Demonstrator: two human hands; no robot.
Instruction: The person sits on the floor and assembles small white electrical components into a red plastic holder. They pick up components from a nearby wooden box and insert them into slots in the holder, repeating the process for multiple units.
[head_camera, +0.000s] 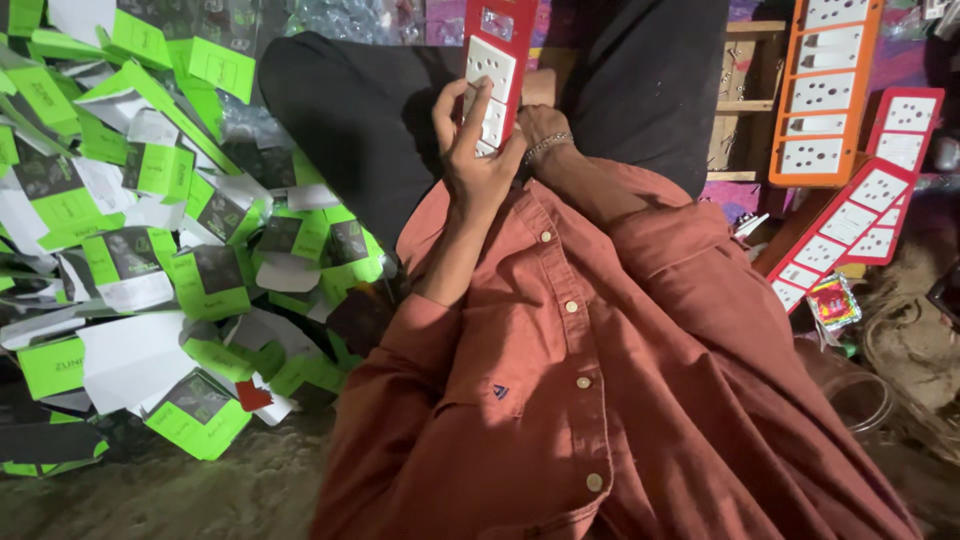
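The left hand (475, 165) is closed around the lower end of a red socket strip (495, 70), thumb and fingers wrapped over its white socket faces, with the index finger lying up along the panel. The strip stands nearly upright just above centre, toward twelve o'clock, and its top end is cut off by the upper edge of the view, so its full length cannot be seen. The right hand (540, 125) sits just behind and at three o'clock of the left; only its wrist with a metal bracelet (548, 146) and a bit of the back of the hand show, the fingers being hidden behind the strip, so whether it grips anything cannot be told. A rust-coloured shirt (600, 380) fills the lower half and hides the person's lap. Dark trousers (350, 120) lie beyond the hands. At nine o'clock lies a heap of green and white cartons (150, 250), flattened and overlapping, many partly buried. At two o'clock an orange socket strip (822, 90) leans, its top cut off, and beside it more red socket strips (850, 230) lie crossing one another, their lower ends hidden. The three o'clock edge is too dark to make out.
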